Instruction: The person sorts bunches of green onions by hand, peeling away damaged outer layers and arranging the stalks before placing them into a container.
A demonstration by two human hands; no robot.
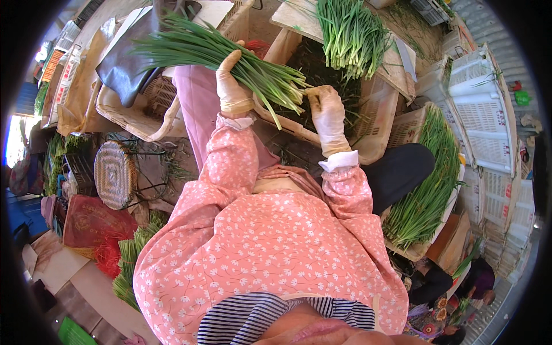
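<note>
My left hand point(233, 86), in a pale, stained glove, is closed around a bunch of long green leafy stalks, likely Chinese chives point(258, 73), with the thumb over the top. The leaf tips point to the upper left and the pale stem ends to the right. At those ends is my right hand point(325, 108), gloved too, its fingers bent and the fingertips touching or pinching a stem end; the exact grip is hard to tell. A larger pile of the same stalks point(353, 39) lies on a board point(302, 19) beyond my right hand.
Below my hands stands a plastic crate point(377, 116) with dark plant scraps. A crate heaped with stalks point(424, 185) is at my right, near stacked white crates point(483, 108). At the left are an empty-looking crate point(142, 125), a woven stool point(114, 174) and red string point(108, 254). People sit at lower right.
</note>
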